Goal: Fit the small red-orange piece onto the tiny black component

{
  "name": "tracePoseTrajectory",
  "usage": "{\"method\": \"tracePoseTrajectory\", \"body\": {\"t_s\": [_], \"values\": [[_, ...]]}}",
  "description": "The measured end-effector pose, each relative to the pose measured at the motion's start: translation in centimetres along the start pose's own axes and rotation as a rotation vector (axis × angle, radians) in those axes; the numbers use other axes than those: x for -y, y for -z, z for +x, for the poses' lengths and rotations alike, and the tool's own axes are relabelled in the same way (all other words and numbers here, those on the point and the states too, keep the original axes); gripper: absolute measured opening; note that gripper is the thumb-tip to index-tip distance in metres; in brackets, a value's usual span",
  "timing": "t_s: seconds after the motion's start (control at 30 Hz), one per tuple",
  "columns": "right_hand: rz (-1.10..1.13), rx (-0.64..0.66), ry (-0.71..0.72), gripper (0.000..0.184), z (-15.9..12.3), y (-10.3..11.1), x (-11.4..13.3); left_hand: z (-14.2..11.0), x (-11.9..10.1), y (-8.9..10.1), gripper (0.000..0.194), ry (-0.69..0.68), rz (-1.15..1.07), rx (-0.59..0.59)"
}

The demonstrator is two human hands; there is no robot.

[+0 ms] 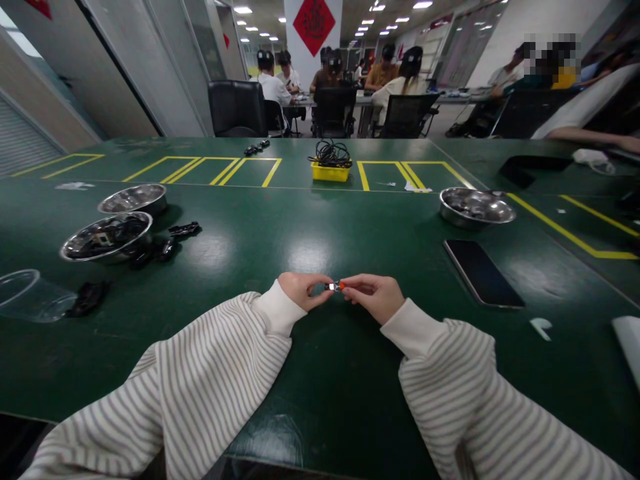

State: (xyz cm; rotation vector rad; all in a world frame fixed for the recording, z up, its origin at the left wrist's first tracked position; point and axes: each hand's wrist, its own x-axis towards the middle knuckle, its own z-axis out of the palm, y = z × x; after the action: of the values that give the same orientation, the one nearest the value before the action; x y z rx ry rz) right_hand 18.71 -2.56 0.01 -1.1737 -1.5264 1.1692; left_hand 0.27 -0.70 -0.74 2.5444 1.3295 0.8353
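Note:
My left hand [303,290] pinches a small piece with a shiny silver face and dark end [331,287] between thumb and forefinger. Opposite it, my right hand [375,294] is closed on a tiny orange piece [341,285]. The silver and orange pieces meet or nearly meet between my fingertips; whether they are joined is too small to tell. Both hands are just above the green table [325,373], with striped sleeves over the forearms.
Left are metal bowls [70,251] [107,205], black parts [185,230] and a clear plastic cup [30,300]. A yellow tray [330,173] holds black cables. Right are another bowl [473,220], a phone [483,273] and a white earbud [541,327]. People sit beyond.

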Motion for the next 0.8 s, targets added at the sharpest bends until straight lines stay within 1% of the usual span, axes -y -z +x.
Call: {"method": "tracePoseTrajectory", "body": {"t_s": [0.13, 0.43, 0.7, 0.73, 0.8], "values": [[0.018, -0.004, 0.015, 0.019, -0.14, -0.09, 0.13, -0.16, -0.31, 0.0, 0.026, -0.033, -0.005, -0.039], [-0.036, 0.013, 0.131, 0.017, -0.26, 0.1, 0.11, -0.1, -0.72, 0.59, 0.025, -0.079, 0.011, -0.091], [-0.235, 0.008, 0.331, 0.016, -0.41, 0.3, 0.41, -0.24, -0.56, 0.35, 0.027, -0.134, 0.017, -0.111], [-0.236, 0.005, 0.331, 0.016, -0.41, 0.25, 0.36, -0.24, -0.55, 0.37, 0.027, -0.136, 0.013, -0.111], [-0.192, -0.003, 0.287, 0.016, -0.41, 0.1, 0.19, -0.23, -0.57, 0.44, 0.026, -0.14, 0.007, -0.11]]}}
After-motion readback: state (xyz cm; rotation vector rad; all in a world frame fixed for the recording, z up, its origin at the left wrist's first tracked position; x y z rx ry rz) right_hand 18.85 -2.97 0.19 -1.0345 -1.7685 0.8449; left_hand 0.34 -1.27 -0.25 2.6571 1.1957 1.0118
